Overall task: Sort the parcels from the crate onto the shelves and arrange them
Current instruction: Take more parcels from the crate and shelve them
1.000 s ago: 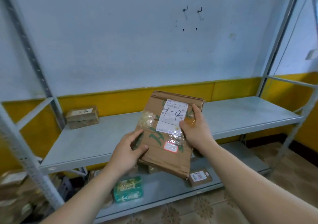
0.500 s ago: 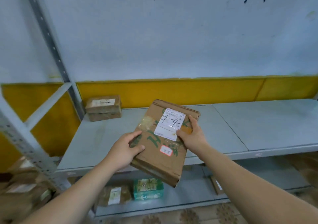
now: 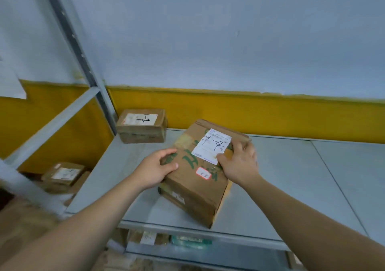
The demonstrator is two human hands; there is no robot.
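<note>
Here left hand (image 3: 155, 169) and right hand (image 3: 239, 164) clasp parcel (image 3: 198, 191).

Background wall (image 3: 208, 31), painted in two zones: a pale blue-grey upper zone (image 3: 291, 41) covering most of the view, and a mustard-yellow lower band (image 3: 270, 112) running the full width beneath it. The boundary between the two colours is roughly horizontal and uneven, with a small chipped spot right of centre. The upper zone carries a few faint scuffs (image 3: 237, 34) and specks. At the far left edge, a white sheet (image 3: 10, 83) lies flat against the wall, its lower corner overlapping the top of the yellow band. Along the bottom edge, a strip of brownish floor (image 3: 133, 264) shows, blurred; its pattern cannot be read.
</note>
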